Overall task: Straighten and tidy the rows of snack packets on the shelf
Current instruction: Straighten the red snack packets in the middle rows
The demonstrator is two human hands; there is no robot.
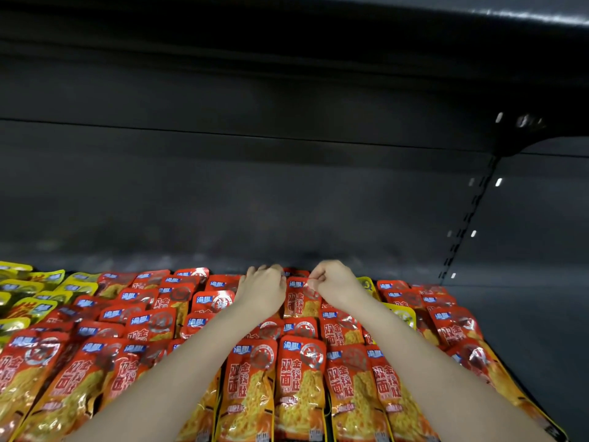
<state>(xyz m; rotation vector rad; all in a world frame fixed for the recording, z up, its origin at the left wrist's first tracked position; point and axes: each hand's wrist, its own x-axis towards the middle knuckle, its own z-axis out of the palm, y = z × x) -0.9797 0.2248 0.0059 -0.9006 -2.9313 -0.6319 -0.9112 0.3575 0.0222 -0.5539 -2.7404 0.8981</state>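
Observation:
Rows of red snack packets [301, 378] with yellow noodle pictures cover the shelf, overlapping from back to front. Both my arms reach to the back row. My left hand [263, 287] lies with curled fingers on the top of the packets there, and what its fingers hold is hidden. My right hand [334, 283] pinches the upper right corner of one red packet [299, 299] that lies between the two hands.
Yellow packets [28, 295] fill the far left of the shelf, and two more yellow ones [403, 314] poke out among the red at the right. Behind stands the dark back wall [287, 186]; a slotted upright [468, 218] and bare black shelf [526, 314] lie right.

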